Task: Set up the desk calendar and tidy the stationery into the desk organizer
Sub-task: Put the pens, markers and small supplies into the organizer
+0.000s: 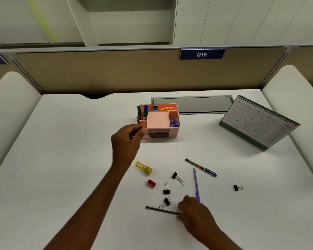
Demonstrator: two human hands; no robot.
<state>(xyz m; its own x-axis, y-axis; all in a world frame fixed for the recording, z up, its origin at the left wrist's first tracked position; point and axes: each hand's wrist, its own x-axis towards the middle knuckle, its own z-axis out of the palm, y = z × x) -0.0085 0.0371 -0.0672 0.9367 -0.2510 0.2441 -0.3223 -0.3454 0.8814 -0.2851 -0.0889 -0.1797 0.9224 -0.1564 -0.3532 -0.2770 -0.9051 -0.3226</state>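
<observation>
Left hand (128, 139) brings a grey pen (150, 138) to the organizer (173, 131); right hand (193, 212) takes a dark pen (163, 210).

The left fingers pinch the grey pen, which hangs tilted just in front of the organizer's left corner, beside the slot that holds the markers (139, 110). To do this well, the pen should be turned upright and lifted above the rim before it is lowered, so its tip clears the wall and slips between the markers. The right fingers are curled on one end of the dark pen, which lies on the tabletop (62, 141). A purple pen (196, 184) runs under that hand; whether it is held cannot be told. The calendar (256, 123) already stands at the right, and clips (166, 191), a sharpener (151, 183) and a glue stick (144, 168) lie loose.
</observation>
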